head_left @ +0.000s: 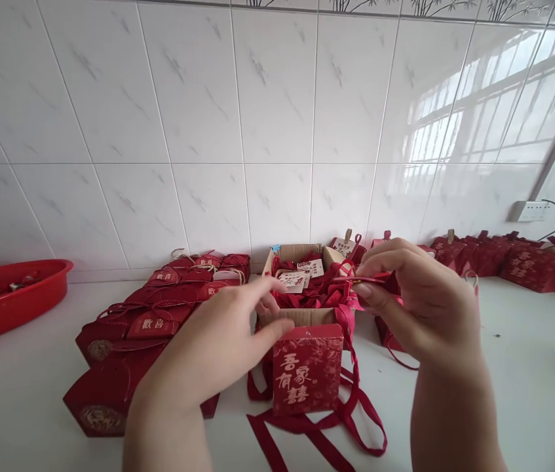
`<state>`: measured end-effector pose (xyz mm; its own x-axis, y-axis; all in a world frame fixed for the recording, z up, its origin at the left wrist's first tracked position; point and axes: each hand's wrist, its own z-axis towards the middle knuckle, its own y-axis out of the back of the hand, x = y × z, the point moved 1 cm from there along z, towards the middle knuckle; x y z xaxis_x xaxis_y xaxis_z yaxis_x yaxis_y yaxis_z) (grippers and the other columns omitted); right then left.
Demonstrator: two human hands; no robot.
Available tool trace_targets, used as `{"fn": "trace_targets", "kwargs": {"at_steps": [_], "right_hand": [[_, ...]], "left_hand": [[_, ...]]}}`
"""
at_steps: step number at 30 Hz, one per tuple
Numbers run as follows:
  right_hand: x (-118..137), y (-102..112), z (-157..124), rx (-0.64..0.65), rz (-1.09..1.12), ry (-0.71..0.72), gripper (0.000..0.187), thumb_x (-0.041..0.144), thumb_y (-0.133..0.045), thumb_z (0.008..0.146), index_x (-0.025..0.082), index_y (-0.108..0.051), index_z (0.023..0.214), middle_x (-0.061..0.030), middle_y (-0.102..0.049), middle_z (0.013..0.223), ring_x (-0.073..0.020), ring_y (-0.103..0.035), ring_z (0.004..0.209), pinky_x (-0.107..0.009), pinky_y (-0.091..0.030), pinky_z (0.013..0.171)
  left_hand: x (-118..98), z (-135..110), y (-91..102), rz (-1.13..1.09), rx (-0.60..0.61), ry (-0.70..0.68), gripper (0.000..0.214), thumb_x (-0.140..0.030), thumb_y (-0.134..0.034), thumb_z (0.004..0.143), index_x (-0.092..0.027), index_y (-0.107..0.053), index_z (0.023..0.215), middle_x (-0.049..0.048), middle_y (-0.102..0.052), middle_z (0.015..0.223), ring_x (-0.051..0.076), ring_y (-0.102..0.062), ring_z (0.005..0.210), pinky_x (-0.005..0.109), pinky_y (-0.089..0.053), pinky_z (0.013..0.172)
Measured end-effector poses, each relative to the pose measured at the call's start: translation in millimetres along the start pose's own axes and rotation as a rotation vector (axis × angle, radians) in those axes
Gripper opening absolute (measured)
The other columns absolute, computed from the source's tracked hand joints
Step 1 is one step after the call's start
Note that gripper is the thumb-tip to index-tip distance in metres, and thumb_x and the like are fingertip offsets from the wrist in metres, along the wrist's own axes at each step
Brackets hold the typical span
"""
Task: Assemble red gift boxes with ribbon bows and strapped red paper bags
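Observation:
A small red gift box (307, 368) with gold characters stands upright on the white counter (527, 380), red ribbon (350, 426) trailing from under it. My left hand (218, 347) hovers just left of the box, thumb touching its top edge, fingers loosely spread and holding nothing. My right hand (419, 301) is raised above and to the right of the box, thumb and fingers pinched on a thin red ribbon end (356, 278).
An open cardboard box (301, 252) of red ribbons and paper tags sits behind the gift box. Flat red box blanks (159, 314) are stacked at left. A red tray (12, 295) lies far left. Finished red boxes (527, 262) line the tiled wall at right.

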<state>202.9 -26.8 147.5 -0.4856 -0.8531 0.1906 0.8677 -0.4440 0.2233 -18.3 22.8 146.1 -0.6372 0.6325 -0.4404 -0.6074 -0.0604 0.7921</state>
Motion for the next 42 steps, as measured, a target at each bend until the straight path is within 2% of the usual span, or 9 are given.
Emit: {"fn": "trace_targets", "kwargs": {"at_steps": [5, 11, 18, 23, 27, 31, 34, 37, 42], "right_hand": [[10.0, 2.0, -3.9, -0.057, 0.145, 0.014, 0.018, 0.000, -0.061, 0.080, 0.017, -0.060, 0.086, -0.0017, -0.056, 0.079, -0.0143, -0.053, 0.076, -0.031, -0.045, 0.066], [10.9, 0.0, -4.6, -0.026, 0.122, 0.019, 0.018, 0.001, -0.061, 0.081, 0.018, -0.060, 0.088, -0.0021, -0.056, 0.080, -0.0151, -0.053, 0.079, -0.031, -0.043, 0.067], [6.7, 1.1, -4.7, 0.004, 0.117, -0.010, 0.019, 0.003, -0.060, 0.082, 0.020, -0.059, 0.089, -0.0024, -0.056, 0.082, -0.0166, -0.054, 0.080, -0.032, -0.045, 0.067], [4.8, -2.0, -3.6, 0.024, 0.113, -0.036, 0.016, 0.006, -0.060, 0.083, 0.020, -0.059, 0.089, -0.0025, -0.057, 0.083, -0.0167, -0.056, 0.081, -0.032, -0.047, 0.068], [1.4, -1.5, -3.5, 0.050, 0.091, -0.073, 0.013, 0.009, -0.061, 0.084, 0.020, -0.060, 0.090, -0.0052, -0.060, 0.094, -0.0197, -0.058, 0.097, -0.036, -0.049, 0.082], [-8.1, 2.6, -4.9, -0.054, 0.069, -0.163, 0.010, 0.014, -0.063, 0.085, 0.023, -0.062, 0.091, -0.0077, -0.057, 0.114, -0.0242, -0.053, 0.116, -0.042, -0.047, 0.094], [-18.2, -0.3, -5.0, -0.130, 0.123, -0.234, 0.005, 0.020, -0.065, 0.085, 0.023, -0.062, 0.088, -0.0079, -0.051, 0.133, -0.0282, -0.047, 0.128, -0.051, -0.045, 0.100], [-27.9, -11.0, -4.1, -0.172, 0.155, -0.249, 0.006, 0.023, -0.067, 0.083, 0.023, -0.062, 0.085, -0.0056, -0.040, 0.148, -0.0313, -0.037, 0.138, -0.060, -0.033, 0.109], [-30.2, -34.0, -3.2, -0.189, 0.188, -0.253, 0.009, 0.025, -0.064, 0.085, 0.021, -0.057, 0.083, -0.0093, -0.037, 0.150, -0.0298, -0.041, 0.135, -0.051, -0.044, 0.103]], "left_hand": [[4.5, 23.0, -22.4, 0.202, 0.409, 0.135, 0.032, -0.036, -0.072, 0.066, -0.026, -0.064, 0.095, 0.0005, -0.065, 0.087, 0.021, -0.061, 0.071, 0.026, -0.038, 0.056], [2.6, 35.3, -35.6, 0.264, 0.503, 0.084, 0.031, -0.031, -0.074, 0.061, -0.022, -0.053, 0.083, 0.0030, -0.057, 0.097, 0.023, -0.056, 0.086, 0.027, -0.037, 0.060], [13.6, 40.8, -38.1, 0.129, 0.662, 0.035, 0.049, -0.023, -0.067, 0.062, -0.029, -0.055, 0.109, -0.0001, -0.062, 0.100, 0.019, -0.059, 0.077, 0.024, -0.039, 0.055], [15.8, 45.8, -42.6, 0.101, 0.670, -0.003, 0.048, -0.018, -0.064, 0.060, -0.028, -0.061, 0.107, 0.0014, -0.062, 0.094, 0.019, -0.059, 0.075, 0.024, -0.041, 0.058], [13.7, 45.7, -39.4, -0.054, 0.408, -0.053, 0.059, -0.012, -0.058, 0.065, -0.030, -0.058, 0.122, 0.0008, -0.061, 0.086, 0.015, -0.056, 0.065, 0.025, -0.041, 0.057], [9.4, 42.4, -28.2, -0.416, 0.070, 0.054, 0.072, -0.018, -0.062, 0.074, -0.030, -0.039, 0.141, 0.0031, -0.065, 0.093, 0.016, -0.062, 0.071, 0.026, -0.049, 0.063], [1.0, 38.9, -19.3, -0.705, -0.180, 0.120, 0.065, -0.025, -0.071, 0.075, -0.026, -0.045, 0.134, 0.0064, -0.068, 0.100, 0.019, -0.067, 0.084, 0.030, -0.053, 0.071], [-10.3, 34.9, -14.3, -0.930, -0.420, 0.095, 0.060, -0.028, -0.077, 0.071, -0.024, -0.051, 0.125, 0.0033, -0.069, 0.090, 0.016, -0.066, 0.075, 0.027, -0.054, 0.068], [-24.0, 28.7, -20.8, -1.107, -0.637, -0.036, 0.047, -0.025, -0.078, 0.073, -0.024, -0.058, 0.115, -0.0031, -0.064, 0.077, 0.009, -0.060, 0.067, 0.019, -0.050, 0.066]]}}
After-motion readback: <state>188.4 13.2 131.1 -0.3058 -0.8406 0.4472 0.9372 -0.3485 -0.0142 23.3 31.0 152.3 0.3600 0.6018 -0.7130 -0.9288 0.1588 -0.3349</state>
